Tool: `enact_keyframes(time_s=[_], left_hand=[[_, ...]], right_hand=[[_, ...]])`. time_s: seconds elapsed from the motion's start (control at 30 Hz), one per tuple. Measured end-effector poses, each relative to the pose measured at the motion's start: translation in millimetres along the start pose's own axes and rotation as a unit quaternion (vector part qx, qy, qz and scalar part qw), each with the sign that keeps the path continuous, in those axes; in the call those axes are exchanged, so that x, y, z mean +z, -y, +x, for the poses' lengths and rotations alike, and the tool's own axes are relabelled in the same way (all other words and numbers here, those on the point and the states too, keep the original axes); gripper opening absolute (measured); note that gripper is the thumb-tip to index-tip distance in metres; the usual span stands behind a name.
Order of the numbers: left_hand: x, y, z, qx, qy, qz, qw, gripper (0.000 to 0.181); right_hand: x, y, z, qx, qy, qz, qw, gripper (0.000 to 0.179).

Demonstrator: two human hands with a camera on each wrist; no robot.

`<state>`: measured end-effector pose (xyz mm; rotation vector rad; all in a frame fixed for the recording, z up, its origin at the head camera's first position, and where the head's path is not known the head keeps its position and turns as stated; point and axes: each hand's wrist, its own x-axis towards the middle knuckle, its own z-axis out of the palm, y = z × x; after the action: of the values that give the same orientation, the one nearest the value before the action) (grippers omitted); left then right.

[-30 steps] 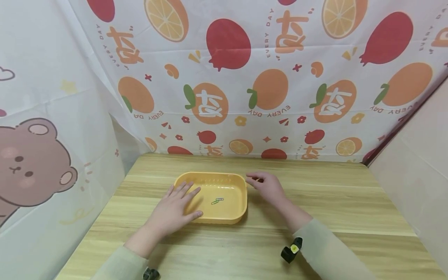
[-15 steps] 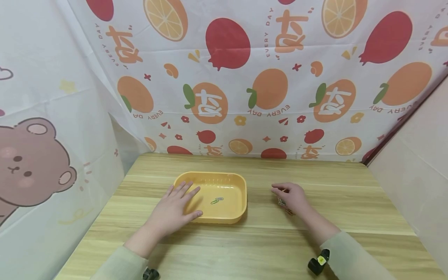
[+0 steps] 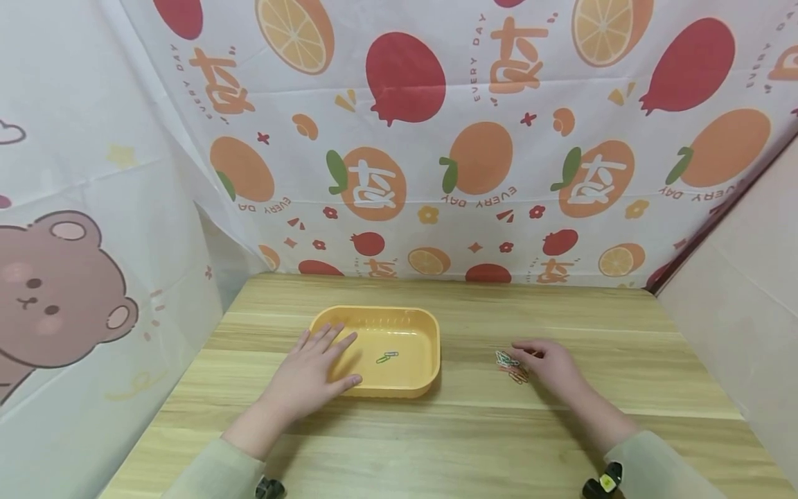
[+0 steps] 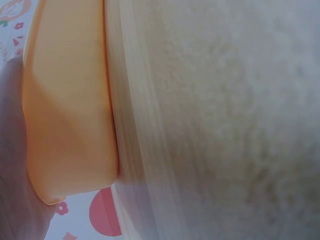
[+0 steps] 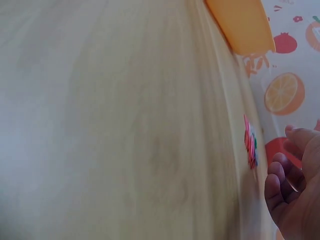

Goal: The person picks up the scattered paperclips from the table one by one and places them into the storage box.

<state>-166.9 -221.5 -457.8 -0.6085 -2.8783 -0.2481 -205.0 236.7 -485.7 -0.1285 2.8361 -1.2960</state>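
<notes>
A yellow plastic tray [image 3: 411, 364] holds a few small paper clips [image 3: 387, 357], one green and one purplish. My left hand [image 3: 309, 371] rests over the tray's left side with fingers spread and straight, the thumb along the front rim. To the right of the tray, a small pile of coloured paper clips [image 3: 511, 366] lies on the table. Just right of that pile is my right hand [image 3: 551, 367], its thumb and fingers loosely bent. In the right wrist view, this hand [image 5: 300, 185] appears beside the clips [image 5: 250, 142], with nothing visible between its fingers.
The wooden table [image 3: 436, 443] backs onto a fruit-printed cloth [image 3: 411, 166]. A bear-printed cloth [image 3: 81, 298] hangs on the left and a plain pale panel [image 3: 742, 298] stands on the right. Black wrist cameras sit at both sleeves.
My right hand has moved from beside the tray's right rim over to the right side of the clip pile, which shows uncovered now. The left hand and tray stay put.
</notes>
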Motion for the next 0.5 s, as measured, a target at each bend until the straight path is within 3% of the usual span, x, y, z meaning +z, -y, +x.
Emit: enact_keyframes(time_s=[0.5], left_hand=[[-2.8,-1.1,0.4,0.0,0.005,-0.003,1.0,0.08]], right_hand=[[-2.8,-8.4,-3.9,-0.032,-0.007,-0.064,0.9974,0.019]])
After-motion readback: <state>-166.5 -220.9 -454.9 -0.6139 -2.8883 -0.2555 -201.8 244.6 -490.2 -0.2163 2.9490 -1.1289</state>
